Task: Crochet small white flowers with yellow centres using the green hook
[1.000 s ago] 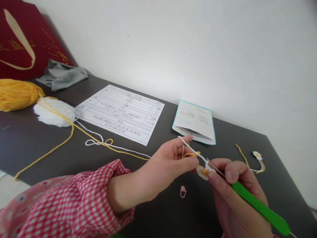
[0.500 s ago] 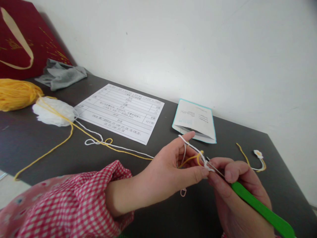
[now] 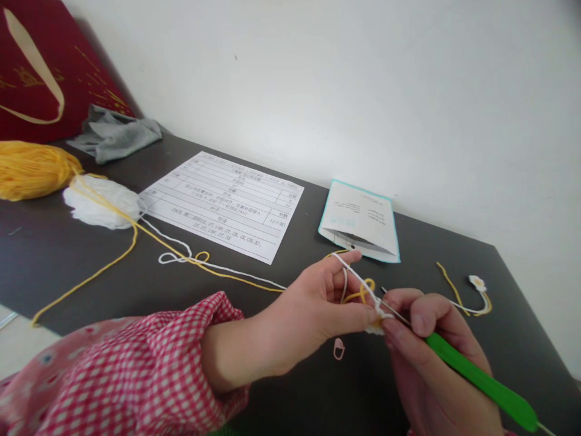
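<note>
While the left hand [image 3: 308, 312] pinches a small white-and-yellow crochet piece [image 3: 376, 329] between thumb and fingers, its index finger sticks out with a white strand [image 3: 356, 272] drawn over it. From where I stand, the right hand [image 3: 424, 369] has its fingers closed around a green-handled crochet hook [image 3: 483, 376], and their tips are right up against the piece, which sits between the two hands, above the dark worktop [image 3: 290, 390]. The hook's metal tip points up just beside the white strand; I can't tell whether a loop is on it. A pink stitch marker [image 3: 338, 350] lies below the left thumb. Off to the right is a little finished-looking flower [image 3: 476, 283] with yarn tails.
</note>
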Available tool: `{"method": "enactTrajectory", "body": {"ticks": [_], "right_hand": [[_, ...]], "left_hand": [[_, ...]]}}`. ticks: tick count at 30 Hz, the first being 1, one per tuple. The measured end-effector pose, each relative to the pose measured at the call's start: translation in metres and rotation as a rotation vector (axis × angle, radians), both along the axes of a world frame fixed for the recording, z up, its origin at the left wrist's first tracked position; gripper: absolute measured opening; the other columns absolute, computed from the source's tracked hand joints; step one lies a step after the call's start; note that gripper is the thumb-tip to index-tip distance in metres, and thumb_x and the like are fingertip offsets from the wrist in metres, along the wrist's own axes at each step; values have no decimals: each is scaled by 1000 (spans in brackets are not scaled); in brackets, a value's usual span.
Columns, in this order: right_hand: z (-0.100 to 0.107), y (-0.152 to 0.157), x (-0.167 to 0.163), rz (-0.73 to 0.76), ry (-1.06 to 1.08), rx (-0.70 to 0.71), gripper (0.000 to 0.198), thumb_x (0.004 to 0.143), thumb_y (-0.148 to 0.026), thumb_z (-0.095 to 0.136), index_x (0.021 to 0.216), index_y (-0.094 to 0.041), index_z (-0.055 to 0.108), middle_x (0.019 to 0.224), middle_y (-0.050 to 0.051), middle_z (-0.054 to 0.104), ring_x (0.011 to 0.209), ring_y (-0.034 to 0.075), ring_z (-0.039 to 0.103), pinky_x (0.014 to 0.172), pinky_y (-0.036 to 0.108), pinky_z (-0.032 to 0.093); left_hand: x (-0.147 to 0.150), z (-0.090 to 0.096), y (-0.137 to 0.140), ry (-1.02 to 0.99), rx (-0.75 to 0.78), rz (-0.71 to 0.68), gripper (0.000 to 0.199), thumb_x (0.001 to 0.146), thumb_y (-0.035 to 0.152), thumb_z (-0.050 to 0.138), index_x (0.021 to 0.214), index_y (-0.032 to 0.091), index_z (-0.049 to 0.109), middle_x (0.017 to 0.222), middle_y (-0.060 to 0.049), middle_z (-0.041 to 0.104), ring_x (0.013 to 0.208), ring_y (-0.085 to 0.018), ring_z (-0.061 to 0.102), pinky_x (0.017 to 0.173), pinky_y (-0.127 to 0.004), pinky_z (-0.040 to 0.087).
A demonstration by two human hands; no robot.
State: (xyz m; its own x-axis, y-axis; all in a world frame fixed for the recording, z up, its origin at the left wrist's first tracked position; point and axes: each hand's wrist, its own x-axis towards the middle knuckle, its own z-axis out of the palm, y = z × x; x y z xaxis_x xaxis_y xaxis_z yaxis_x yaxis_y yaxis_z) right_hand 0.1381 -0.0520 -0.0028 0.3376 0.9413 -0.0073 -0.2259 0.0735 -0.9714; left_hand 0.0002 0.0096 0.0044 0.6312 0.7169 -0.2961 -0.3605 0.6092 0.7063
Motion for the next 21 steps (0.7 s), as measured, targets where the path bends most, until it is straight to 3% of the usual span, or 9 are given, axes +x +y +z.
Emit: {"method": "enactTrajectory", "body": {"ticks": [8, 21], "right_hand": [[3, 2, 0, 51, 139, -61, 30, 64, -19, 87, 64, -22, 57, 71, -3, 64, 62, 10, 57, 57, 16, 52], [5, 2, -1, 117, 262, -106, 28, 67, -14, 83, 63, -21, 57, 67, -4, 60, 60, 9, 55, 59, 18, 53]], "left_hand": [[0, -1, -2, -7, 16, -49, 78, 70, 27, 84, 136, 16, 45, 87, 3, 60, 78, -11, 55, 68, -28, 39], [0, 0, -2, -46, -32, -27, 75, 67, 23, 86, 132, 13, 49, 79, 6, 61, 74, -9, 55, 73, -28, 41]]}}
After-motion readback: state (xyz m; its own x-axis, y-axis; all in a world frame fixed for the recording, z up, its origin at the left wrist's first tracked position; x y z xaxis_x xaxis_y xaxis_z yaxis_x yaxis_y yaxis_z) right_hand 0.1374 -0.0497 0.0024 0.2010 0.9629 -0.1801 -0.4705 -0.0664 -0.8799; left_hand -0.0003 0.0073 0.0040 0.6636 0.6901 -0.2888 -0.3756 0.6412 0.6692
